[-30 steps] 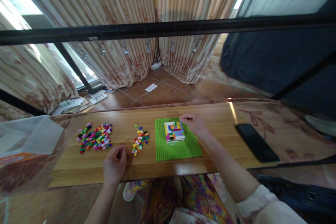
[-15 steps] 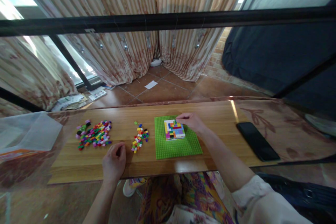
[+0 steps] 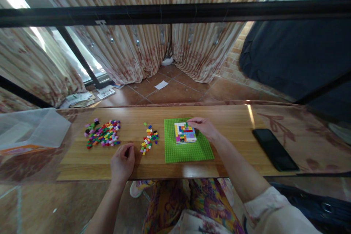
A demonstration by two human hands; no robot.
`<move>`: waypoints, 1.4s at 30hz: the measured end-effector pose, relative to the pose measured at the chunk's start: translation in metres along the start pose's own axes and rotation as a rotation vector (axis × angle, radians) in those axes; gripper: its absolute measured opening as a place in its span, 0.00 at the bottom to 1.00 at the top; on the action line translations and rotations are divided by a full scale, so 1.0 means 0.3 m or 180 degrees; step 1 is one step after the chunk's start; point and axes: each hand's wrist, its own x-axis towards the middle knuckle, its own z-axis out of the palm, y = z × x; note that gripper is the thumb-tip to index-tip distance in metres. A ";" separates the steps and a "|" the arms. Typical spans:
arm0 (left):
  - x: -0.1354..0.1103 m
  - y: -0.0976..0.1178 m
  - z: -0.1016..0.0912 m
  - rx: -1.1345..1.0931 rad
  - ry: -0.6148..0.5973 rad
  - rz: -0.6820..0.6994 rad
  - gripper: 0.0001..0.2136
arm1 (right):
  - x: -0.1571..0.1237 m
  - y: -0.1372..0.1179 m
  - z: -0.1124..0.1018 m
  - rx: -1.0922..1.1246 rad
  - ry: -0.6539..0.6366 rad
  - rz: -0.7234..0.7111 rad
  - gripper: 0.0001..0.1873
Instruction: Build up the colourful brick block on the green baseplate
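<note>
My right hand (image 3: 204, 127) reaches over a square block of coloured toy bricks (image 3: 181, 137). Its fingertips pinch a small green brick (image 3: 187, 124) at the far right corner of that block, on or just above its top. The block stands on a green studded baseplate (image 3: 189, 154). My left hand (image 3: 123, 161) rests on the table with its fingers curled closed; whether anything is inside them is hidden. Right of it lies a small group of loose bricks (image 3: 149, 139). Farther left and behind it is a larger heap of loose bricks (image 3: 105, 133).
A wooden table top (image 3: 131, 115) holds everything. On the right lies a black phone (image 3: 274, 150). A translucent plastic box (image 3: 33, 129) is at the far left. A black metal bar (image 3: 175, 14) crosses beyond the table, before curtains (image 3: 137, 56).
The view has shifted slightly, so everything sits a little farther right in the picture. My right fingers stay at the block's far corner; my left hand keeps its closed pose.
</note>
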 end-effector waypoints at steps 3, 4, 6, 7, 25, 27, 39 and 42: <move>0.001 0.004 0.000 0.0003 0.0009 -0.0016 0.12 | 0.001 -0.001 0.002 0.0005 0.0014 0.0045 0.23; 0.002 0.006 -0.001 0.0002 0.0009 -0.0019 0.12 | 0.002 -0.002 0.003 0.0003 0.0008 0.0065 0.23; 0.002 0.010 -0.003 0.0001 0.0008 -0.0023 0.12 | 0.004 -0.005 0.006 -0.0009 -0.0006 0.0115 0.22; 0.002 0.012 -0.004 0.0002 0.0006 -0.0025 0.12 | 0.005 -0.006 0.007 -0.0018 -0.0014 0.0143 0.23; 0.000 0.011 -0.004 0.0059 0.0021 0.0014 0.12 | 0.029 -0.035 -0.002 -0.0211 -0.0135 0.0475 0.19; 0.001 0.014 -0.005 0.0074 0.0019 0.0008 0.12 | 0.022 -0.032 0.002 -0.0178 -0.0099 0.0404 0.21; -0.002 0.014 0.001 0.0034 0.0014 -0.0065 0.12 | -0.176 0.022 -0.003 -0.0823 -0.0036 -0.0804 0.38; -0.002 0.014 0.001 0.0026 0.0003 -0.0069 0.13 | -0.198 0.004 -0.006 -0.1352 -0.0462 -0.1149 0.46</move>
